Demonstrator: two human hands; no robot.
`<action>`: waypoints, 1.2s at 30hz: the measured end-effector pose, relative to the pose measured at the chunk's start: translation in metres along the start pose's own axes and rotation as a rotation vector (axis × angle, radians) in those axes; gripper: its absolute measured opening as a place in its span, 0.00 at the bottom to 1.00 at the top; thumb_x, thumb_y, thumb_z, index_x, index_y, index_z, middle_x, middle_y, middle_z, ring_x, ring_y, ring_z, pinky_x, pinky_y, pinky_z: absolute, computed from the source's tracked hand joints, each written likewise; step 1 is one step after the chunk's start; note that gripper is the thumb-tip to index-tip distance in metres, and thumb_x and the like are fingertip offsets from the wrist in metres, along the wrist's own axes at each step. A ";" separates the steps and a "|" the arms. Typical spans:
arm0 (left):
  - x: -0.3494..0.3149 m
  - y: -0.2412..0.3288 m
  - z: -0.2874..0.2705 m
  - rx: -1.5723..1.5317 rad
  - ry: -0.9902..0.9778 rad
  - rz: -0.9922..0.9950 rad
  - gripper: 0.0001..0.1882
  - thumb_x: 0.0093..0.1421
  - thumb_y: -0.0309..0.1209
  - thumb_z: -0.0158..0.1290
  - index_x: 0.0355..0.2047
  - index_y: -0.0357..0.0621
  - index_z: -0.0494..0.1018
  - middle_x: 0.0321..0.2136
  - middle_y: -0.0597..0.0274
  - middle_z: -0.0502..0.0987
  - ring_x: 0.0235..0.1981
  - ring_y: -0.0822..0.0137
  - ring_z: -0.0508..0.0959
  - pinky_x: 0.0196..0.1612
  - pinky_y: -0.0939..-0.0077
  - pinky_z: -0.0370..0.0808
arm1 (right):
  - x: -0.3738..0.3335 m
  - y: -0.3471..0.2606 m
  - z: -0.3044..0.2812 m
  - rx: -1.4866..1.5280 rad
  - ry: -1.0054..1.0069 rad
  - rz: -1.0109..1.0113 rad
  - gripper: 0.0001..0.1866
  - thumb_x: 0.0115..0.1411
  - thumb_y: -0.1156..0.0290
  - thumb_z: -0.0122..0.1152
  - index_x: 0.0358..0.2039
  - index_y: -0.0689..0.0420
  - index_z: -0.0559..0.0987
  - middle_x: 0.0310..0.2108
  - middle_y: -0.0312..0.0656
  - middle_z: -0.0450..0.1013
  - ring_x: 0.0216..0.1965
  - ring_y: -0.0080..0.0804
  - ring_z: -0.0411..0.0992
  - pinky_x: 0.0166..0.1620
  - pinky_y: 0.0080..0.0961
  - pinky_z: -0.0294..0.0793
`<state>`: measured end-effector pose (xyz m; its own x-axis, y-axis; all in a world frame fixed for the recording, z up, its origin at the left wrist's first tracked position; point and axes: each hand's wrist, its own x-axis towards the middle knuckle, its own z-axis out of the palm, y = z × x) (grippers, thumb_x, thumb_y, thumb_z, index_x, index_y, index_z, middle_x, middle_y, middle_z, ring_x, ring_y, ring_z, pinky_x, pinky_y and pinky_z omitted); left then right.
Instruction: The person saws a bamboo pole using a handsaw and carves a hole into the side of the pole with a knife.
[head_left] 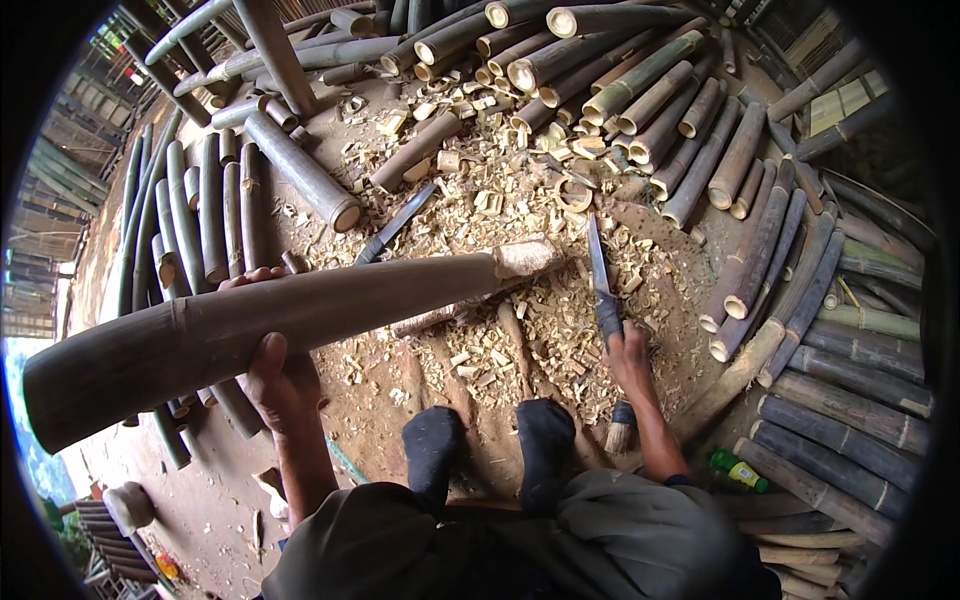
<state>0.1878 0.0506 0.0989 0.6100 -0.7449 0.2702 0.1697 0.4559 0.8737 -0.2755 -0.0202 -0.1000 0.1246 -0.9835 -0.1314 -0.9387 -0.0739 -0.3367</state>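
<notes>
Chip-strewn floor (375,425), bamboo stacks (850,400) around, right hand (628,362) gripping knife (602,285)

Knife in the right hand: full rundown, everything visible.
The knife has a long, narrow, grey metal-looking blade tapering to a point, and a dark handle that looks wrapped. The right hand grips the handle near its lower end; the tip points away from the person. It lies to the right of the large bamboo tube, apart from it, over pale shavings. Whether the blade touches them, I can't tell.
</notes>
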 end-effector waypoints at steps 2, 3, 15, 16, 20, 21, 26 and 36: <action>-0.006 0.000 0.005 0.013 0.004 -0.015 0.44 0.50 0.35 0.69 0.65 0.38 0.62 0.56 0.49 0.74 0.61 0.53 0.74 0.70 0.54 0.68 | -0.012 0.032 0.013 -0.292 0.337 -0.453 0.22 0.62 0.59 0.67 0.48 0.61 0.73 0.42 0.60 0.77 0.40 0.57 0.80 0.41 0.53 0.79; -0.007 0.004 0.002 0.055 0.035 0.006 0.44 0.50 0.35 0.69 0.65 0.38 0.62 0.56 0.49 0.73 0.61 0.53 0.74 0.69 0.54 0.68 | -0.014 0.006 0.008 0.181 0.073 -0.241 0.19 0.63 0.61 0.64 0.47 0.61 0.73 0.39 0.55 0.76 0.36 0.49 0.79 0.35 0.46 0.79; -0.014 0.004 0.029 0.123 -0.129 0.095 0.45 0.52 0.27 0.67 0.67 0.42 0.57 0.59 0.50 0.70 0.65 0.53 0.70 0.74 0.51 0.64 | -0.014 -0.133 -0.033 0.668 -0.148 -0.093 0.20 0.73 0.56 0.56 0.44 0.63 0.72 0.29 0.59 0.76 0.25 0.57 0.77 0.32 0.47 0.74; -0.017 0.004 0.031 0.135 -0.131 0.101 0.44 0.51 0.27 0.67 0.67 0.42 0.57 0.58 0.50 0.70 0.65 0.53 0.70 0.74 0.52 0.64 | -0.010 -0.141 -0.044 0.655 -0.144 -0.126 0.20 0.74 0.55 0.56 0.45 0.63 0.72 0.29 0.60 0.76 0.26 0.58 0.77 0.32 0.47 0.75; -0.021 0.004 0.039 0.110 -0.085 0.084 0.44 0.46 0.26 0.70 0.63 0.44 0.61 0.55 0.55 0.71 0.60 0.56 0.72 0.69 0.55 0.68 | 0.004 -0.175 -0.089 0.709 0.217 -0.398 0.17 0.73 0.65 0.59 0.52 0.66 0.72 0.30 0.56 0.78 0.27 0.59 0.79 0.30 0.46 0.76; -0.021 0.006 0.040 0.111 -0.089 0.091 0.44 0.46 0.26 0.70 0.62 0.44 0.61 0.54 0.55 0.71 0.60 0.57 0.72 0.69 0.55 0.68 | 0.012 -0.185 -0.099 0.704 0.439 -0.557 0.19 0.72 0.69 0.60 0.56 0.68 0.71 0.30 0.53 0.79 0.26 0.56 0.80 0.29 0.43 0.78; -0.020 0.006 0.052 0.185 -0.173 0.110 0.43 0.48 0.29 0.69 0.62 0.43 0.60 0.54 0.54 0.71 0.60 0.56 0.72 0.71 0.55 0.67 | 0.020 -0.148 -0.003 0.445 -0.107 -0.203 0.18 0.74 0.61 0.54 0.51 0.64 0.67 0.24 0.54 0.77 0.20 0.49 0.79 0.22 0.44 0.78; -0.020 0.002 0.051 0.122 -0.086 0.117 0.46 0.44 0.26 0.73 0.62 0.44 0.61 0.53 0.56 0.72 0.56 0.61 0.73 0.64 0.60 0.73 | 0.017 -0.180 -0.081 0.797 0.267 -0.422 0.15 0.74 0.63 0.55 0.46 0.64 0.71 0.23 0.51 0.75 0.22 0.49 0.77 0.26 0.42 0.75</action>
<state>0.1362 0.0418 0.1161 0.5507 -0.7315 0.4021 0.0028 0.4834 0.8754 -0.1311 -0.0367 0.0341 0.2334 -0.9139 0.3322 -0.3237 -0.3951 -0.8597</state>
